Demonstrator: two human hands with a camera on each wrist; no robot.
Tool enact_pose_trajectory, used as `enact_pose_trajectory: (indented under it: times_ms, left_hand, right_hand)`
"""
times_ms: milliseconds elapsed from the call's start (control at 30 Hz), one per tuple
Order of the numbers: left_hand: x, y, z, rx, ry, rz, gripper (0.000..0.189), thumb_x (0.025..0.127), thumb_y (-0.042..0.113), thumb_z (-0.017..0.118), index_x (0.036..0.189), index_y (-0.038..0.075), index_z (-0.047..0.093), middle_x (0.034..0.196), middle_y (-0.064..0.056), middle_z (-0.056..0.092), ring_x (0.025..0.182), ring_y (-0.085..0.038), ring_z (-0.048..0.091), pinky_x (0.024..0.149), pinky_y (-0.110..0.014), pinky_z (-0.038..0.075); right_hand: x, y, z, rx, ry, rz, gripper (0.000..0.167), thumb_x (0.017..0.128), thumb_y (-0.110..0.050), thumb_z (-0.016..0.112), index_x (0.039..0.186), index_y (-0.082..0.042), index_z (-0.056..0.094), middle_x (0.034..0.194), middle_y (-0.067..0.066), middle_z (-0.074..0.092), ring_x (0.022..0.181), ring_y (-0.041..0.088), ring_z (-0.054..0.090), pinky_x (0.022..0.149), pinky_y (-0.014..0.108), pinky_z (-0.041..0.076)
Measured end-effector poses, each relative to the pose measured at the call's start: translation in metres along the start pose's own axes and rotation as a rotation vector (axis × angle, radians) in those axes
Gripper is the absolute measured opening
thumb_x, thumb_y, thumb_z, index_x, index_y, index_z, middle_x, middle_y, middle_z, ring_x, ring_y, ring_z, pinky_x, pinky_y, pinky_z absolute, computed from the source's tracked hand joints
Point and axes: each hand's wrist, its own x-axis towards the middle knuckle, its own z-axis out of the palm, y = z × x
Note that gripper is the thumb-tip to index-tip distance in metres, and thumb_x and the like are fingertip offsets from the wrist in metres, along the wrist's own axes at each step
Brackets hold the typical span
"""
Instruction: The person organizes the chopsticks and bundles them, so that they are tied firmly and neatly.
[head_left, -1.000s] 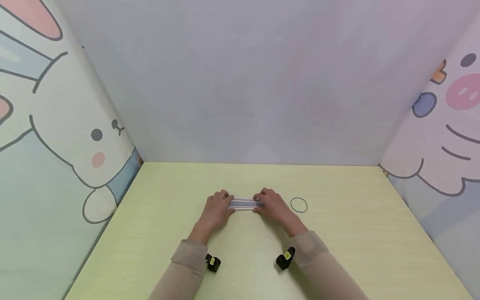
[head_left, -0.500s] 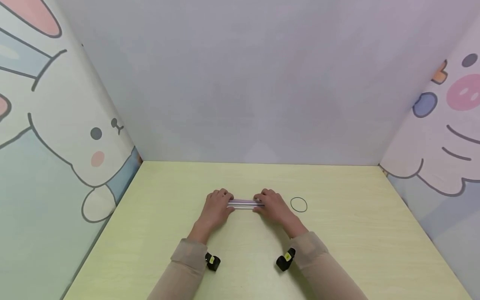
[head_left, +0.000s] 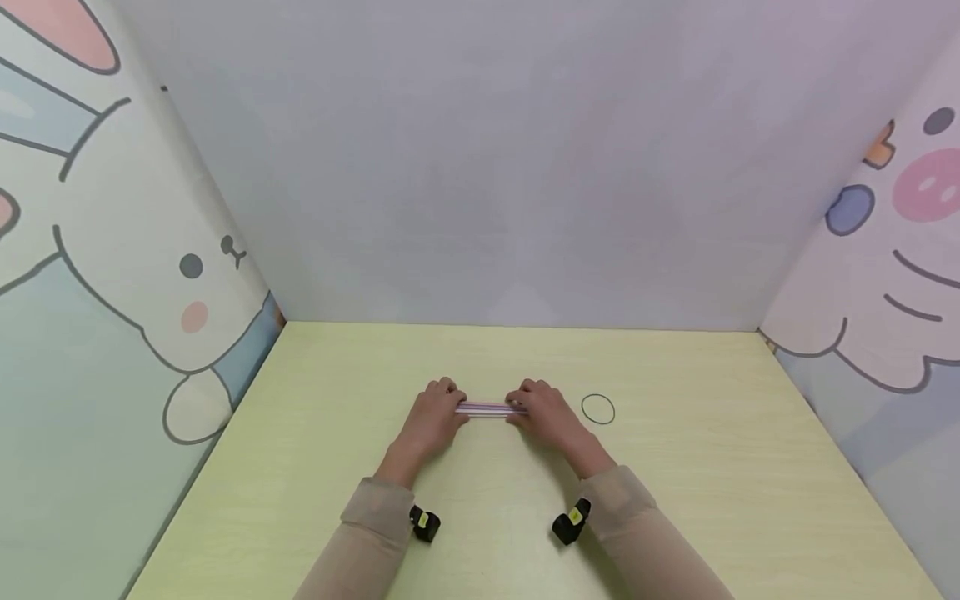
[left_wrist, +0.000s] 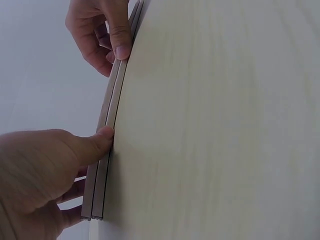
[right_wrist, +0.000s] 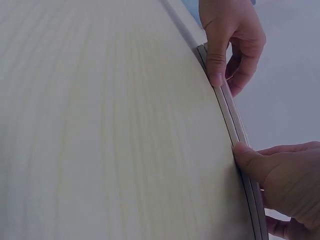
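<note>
A bundle of long, thin, pale strips [head_left: 487,409] lies crosswise between my hands, just above or on the table. Two strips [left_wrist: 111,107] show side by side in the left wrist view; their exact kind is unclear. My left hand [head_left: 432,417] grips the left end, thumb on the near side and fingers on the far side. At the other end my right hand [head_left: 546,414] pinches the bundle the same way. The right wrist view shows that thumb of the right hand [right_wrist: 292,170] pressed along the strips [right_wrist: 230,112]. Fingers hide both ends from above.
A thin dark loop [head_left: 597,409], like a rubber band, lies flat to the right of my right hand. The pale wooden table [head_left: 712,467] is bounded by a grey back wall [head_left: 480,167] and cartoon-printed side panels [head_left: 135,250]. Each wrist bears a small black camera [head_left: 425,524].
The strips, spread with gaps a second ago, now lie closer together in a narrower bundle. Both hands have stayed almost in place.
</note>
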Motion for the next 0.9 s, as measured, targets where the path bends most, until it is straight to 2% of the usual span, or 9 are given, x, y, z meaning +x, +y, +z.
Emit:
enact_pose_trajectory:
  times_ms: [133, 367, 667, 833, 900]
  left_hand:
    - [0.0011, -0.0001, -0.0007, -0.021, -0.002, 0.001, 0.027, 0.091, 0.021, 0.076, 0.113, 0.006, 0.071, 0.104, -0.004, 0.060, 0.096, -0.023, 0.055, 0.084, -0.040, 0.048]
    - [0.0013, 0.0003, 0.0005, -0.002, -0.016, -0.006, 0.029, 0.090, 0.022, 0.076, 0.114, 0.005, 0.072, 0.100, -0.003, 0.055, 0.092, -0.020, 0.051, 0.080, -0.037, 0.046]
    - [-0.0007, 0.0029, -0.0022, -0.052, 0.029, -0.013, 0.017, 0.086, 0.018, 0.081, 0.098, 0.009, 0.073, 0.092, 0.000, 0.065, 0.089, -0.021, 0.061, 0.080, -0.036, 0.052]
    - [-0.0014, 0.0042, -0.0059, -0.088, 0.022, -0.042, 0.014, 0.084, 0.016, 0.082, 0.092, 0.012, 0.071, 0.087, 0.001, 0.065, 0.085, -0.020, 0.061, 0.077, -0.036, 0.051]
    - [-0.0014, 0.0039, -0.0069, -0.085, 0.022, -0.035, 0.016, 0.083, 0.016, 0.083, 0.093, 0.011, 0.071, 0.088, 0.000, 0.066, 0.086, -0.021, 0.061, 0.078, -0.036, 0.051]
  right_hand:
    - [-0.0006, -0.0012, -0.0015, 0.004, -0.006, -0.016, 0.023, 0.089, -0.016, 0.077, 0.110, -0.007, 0.074, 0.096, 0.005, 0.061, 0.084, 0.022, 0.054, 0.074, 0.040, 0.046]
    - [-0.0009, -0.0022, -0.0013, 0.001, -0.009, -0.014, 0.021, 0.088, -0.015, 0.078, 0.107, -0.007, 0.075, 0.094, 0.004, 0.063, 0.083, 0.022, 0.056, 0.074, 0.041, 0.048]
    - [0.0024, -0.0048, -0.0018, 0.045, 0.039, 0.038, 0.011, 0.084, -0.015, 0.082, 0.088, -0.010, 0.074, 0.079, -0.001, 0.063, 0.072, 0.017, 0.057, 0.070, 0.037, 0.049]
    - [0.0041, -0.0073, -0.0024, 0.054, 0.047, 0.073, 0.012, 0.081, -0.015, 0.085, 0.082, -0.013, 0.073, 0.077, -0.004, 0.065, 0.070, 0.012, 0.059, 0.066, 0.033, 0.050]
    - [0.0046, -0.0083, -0.0029, 0.065, 0.047, 0.075, 0.012, 0.080, -0.013, 0.085, 0.084, -0.012, 0.073, 0.079, -0.003, 0.066, 0.071, 0.013, 0.060, 0.068, 0.034, 0.051]
